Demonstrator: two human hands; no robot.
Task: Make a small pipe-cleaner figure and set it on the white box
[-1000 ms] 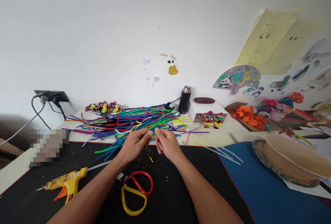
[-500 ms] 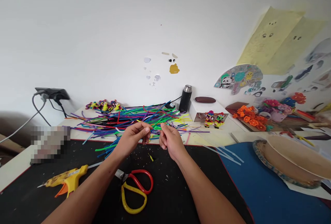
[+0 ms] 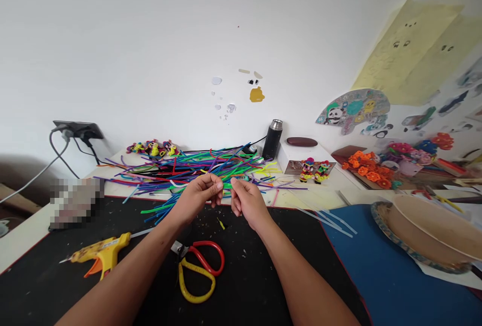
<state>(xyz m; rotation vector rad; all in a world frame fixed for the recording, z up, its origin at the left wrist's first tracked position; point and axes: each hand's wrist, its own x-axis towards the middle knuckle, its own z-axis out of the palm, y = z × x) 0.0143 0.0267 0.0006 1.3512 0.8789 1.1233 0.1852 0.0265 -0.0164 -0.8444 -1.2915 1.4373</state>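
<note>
Close together over the far edge of the black mat, my left hand (image 3: 201, 195) and my right hand (image 3: 247, 201) both have their fingertips pinched. A narrow gap separates them, and whatever they hold is too small to make out against the colours behind. Just beyond them spreads a loose heap of pipe cleaners (image 3: 150, 178) in purple, green, blue, red and black. A small yellow-green scrap (image 3: 221, 223) lies on the mat below my hands. Nearer to me rest scissors (image 3: 198, 281) with one red and one yellow handle, their blades partly hidden by my left forearm.
On the left lies a yellow glue gun (image 3: 103, 255). Small colourful figures (image 3: 314, 170) stand by a white box (image 3: 301, 151), beside a black thermos (image 3: 272, 140). Clear glue sticks (image 3: 329, 220) lie right of the mat, near a large oval tray (image 3: 433, 225). Orange flowers (image 3: 363, 165) sit farther back.
The view has shifted slightly, so the surroundings sit a little differently in the frame. My hands stay pinched, with their fingertips slightly closer together.
</note>
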